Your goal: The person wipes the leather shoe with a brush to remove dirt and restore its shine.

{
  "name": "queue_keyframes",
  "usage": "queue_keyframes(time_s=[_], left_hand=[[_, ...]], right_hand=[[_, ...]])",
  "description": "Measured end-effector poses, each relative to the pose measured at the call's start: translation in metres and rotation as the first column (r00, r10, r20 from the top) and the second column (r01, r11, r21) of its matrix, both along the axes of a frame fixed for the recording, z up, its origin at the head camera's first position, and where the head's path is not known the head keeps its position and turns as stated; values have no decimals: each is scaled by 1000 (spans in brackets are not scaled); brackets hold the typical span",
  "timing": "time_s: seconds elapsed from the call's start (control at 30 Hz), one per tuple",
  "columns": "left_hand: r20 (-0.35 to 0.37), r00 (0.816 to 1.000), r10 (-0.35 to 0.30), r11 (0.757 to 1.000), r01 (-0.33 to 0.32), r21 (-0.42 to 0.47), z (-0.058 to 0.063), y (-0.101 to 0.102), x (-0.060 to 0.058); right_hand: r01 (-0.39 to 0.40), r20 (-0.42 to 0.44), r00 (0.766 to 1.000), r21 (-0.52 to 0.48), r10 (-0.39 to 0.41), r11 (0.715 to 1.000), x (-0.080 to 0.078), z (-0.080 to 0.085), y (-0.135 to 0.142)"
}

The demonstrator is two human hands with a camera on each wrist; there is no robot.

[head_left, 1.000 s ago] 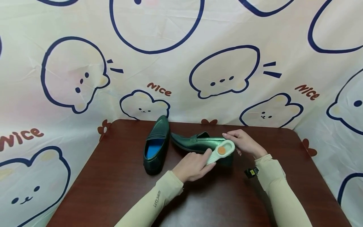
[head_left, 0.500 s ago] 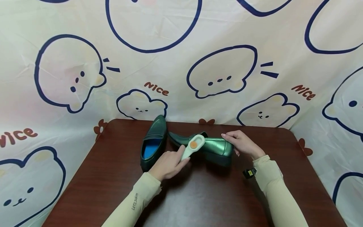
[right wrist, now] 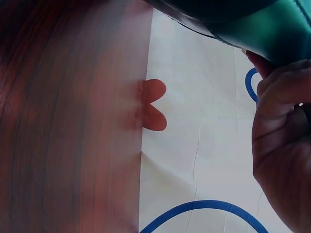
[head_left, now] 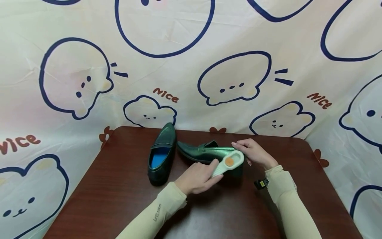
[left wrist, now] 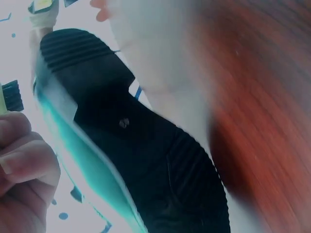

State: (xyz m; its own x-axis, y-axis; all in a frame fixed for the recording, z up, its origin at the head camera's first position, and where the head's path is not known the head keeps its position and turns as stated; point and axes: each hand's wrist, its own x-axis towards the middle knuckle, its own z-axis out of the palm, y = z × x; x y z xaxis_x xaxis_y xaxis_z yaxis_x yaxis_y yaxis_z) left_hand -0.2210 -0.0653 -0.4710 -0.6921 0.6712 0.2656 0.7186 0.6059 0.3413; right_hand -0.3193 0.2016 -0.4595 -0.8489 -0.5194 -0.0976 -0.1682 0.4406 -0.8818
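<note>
A dark green loafer (head_left: 195, 152) lies sideways with its toe pointing left, and my right hand (head_left: 255, 153) grips it at the heel end. My left hand (head_left: 197, 178) holds a pale green brush (head_left: 221, 168) with an orange dot, its head over the side of the shoe near the heel. Dark bristles (left wrist: 12, 95) show at the edge of the left wrist view, where the loafer's black ridged sole (left wrist: 131, 121) also faces the camera. In the right wrist view, fingers (right wrist: 284, 92) wrap the shoe's back. The matching loafer (head_left: 162, 137) stands upright to the left, blue insole visible.
Both shoes are near the far edge of a brown wooden table (head_left: 101, 199). Behind and beside it hangs a pale cloth (head_left: 185, 76) printed with cartoon bears. A small black device (head_left: 261, 183) sits at the right wrist.
My left hand swept the brush left towards the toe, then back right to the heel end. The right hand keeps its grip on the loafer, and the other shoe stays put.
</note>
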Motion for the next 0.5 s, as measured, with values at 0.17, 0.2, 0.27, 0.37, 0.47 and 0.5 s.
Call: queue_keyframes(time_s=[0.17,0.2,0.27,0.37,0.47,0.5], left_hand=[[-50,999,13,999,-15,-48,-6,14,-3],[-52,998,23,998,-26,-52,-7,14,-3],[-46,998,47,997,-49,-51,-9,11,-3],[-24,996,88,995,-89,-42,-13,3,-4],[-13,990,142,989,-142,-29,-19,-12,-6],[-7,987,161,987,-161,-28,-21,-17,-7]], right_hand=[[10,-8,1000,-6,-10,1000,-1,-7,4],[11,-12,1000,-4,-11,1000,-2,-8,4],[9,-19,1000,4,-9,1000,-3,-9,4],[11,-31,999,10,-11,1000,-3,-10,5],[13,-35,999,10,-13,1000,-3,-11,5],[11,-34,999,8,-11,1000,-3,-11,6]])
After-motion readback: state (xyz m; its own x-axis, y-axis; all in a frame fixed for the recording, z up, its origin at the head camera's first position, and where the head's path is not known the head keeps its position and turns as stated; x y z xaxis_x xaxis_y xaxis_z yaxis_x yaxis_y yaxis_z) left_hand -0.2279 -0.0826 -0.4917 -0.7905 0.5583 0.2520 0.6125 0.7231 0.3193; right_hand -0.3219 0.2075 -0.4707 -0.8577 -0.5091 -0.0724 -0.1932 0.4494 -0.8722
